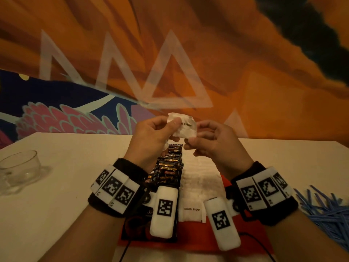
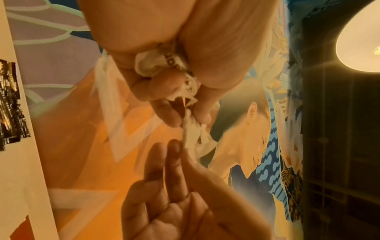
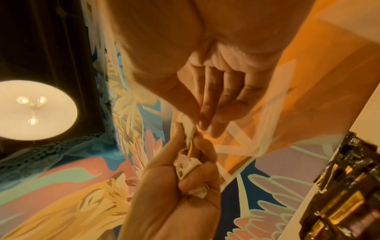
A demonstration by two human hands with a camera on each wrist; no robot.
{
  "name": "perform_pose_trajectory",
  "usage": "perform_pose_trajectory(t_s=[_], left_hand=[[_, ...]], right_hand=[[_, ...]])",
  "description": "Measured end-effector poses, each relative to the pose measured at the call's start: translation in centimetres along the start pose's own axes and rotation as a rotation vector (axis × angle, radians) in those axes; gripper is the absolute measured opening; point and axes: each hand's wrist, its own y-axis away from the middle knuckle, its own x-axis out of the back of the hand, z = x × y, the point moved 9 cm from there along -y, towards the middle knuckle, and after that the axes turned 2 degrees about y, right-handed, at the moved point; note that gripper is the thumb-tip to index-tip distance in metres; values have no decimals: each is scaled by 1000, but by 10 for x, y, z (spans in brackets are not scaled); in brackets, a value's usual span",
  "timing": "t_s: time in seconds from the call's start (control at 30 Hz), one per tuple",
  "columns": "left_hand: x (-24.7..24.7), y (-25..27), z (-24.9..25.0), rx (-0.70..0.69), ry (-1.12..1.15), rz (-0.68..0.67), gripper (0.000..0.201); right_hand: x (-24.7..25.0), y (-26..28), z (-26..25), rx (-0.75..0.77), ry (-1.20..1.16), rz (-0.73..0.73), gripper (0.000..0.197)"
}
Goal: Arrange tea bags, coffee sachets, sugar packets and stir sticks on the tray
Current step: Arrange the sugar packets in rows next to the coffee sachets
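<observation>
Glass cup [image 1: 19,171] sits far left on the table [image 1: 66,186]. Your left hand [image 1: 151,138] bunches crumpled sugar packets [image 1: 184,127], your right hand [image 1: 213,144] pinches one's edge, above the tray [image 1: 190,241]. Blue stir sticks [image 1: 324,210] lie right.

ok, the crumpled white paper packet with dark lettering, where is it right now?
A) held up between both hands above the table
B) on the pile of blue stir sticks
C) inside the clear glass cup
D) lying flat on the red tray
A: the crumpled white paper packet is pinched between the left hand and right hand, raised above the row of dark coffee sachets.
</observation>
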Motion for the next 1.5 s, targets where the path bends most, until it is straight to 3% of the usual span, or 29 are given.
perform_pose_trajectory(t_s=[0.13,0.3,0.4,0.47,0.57,0.63,0.77,0.97,1.17,1.3,1.5], left_hand=[[-6,3,7,-63,-73,-42,16],[-9,3,16,-149,-128,-20,27],[-5,4,20,-181,-101,18,22],[-2,6,23,-213,-100,44,19],[-1,7,26,-240,-102,78,18],[-1,7,24,-231,-99,82,16],[-5,7,23,-210,-86,19,18],[-18,11,31,-263,-188,-128,15],[-15,10,27,-245,-256,-94,30],[-15,9,28,-256,-264,-114,32],[-3,7,31,-208,-292,-23,25]], right_hand=[[2,1,-4,59,52,50,6],[7,1,4,-92,-134,88,26],[11,2,3,-101,-209,104,22],[17,2,-8,38,-140,131,9],[12,8,-30,346,126,86,22],[1,13,-32,410,193,36,22],[4,9,-27,342,129,99,20],[13,4,-22,255,20,75,26],[14,3,-20,208,3,59,37],[20,2,-8,48,-53,73,15],[34,11,3,-105,104,16,14]])
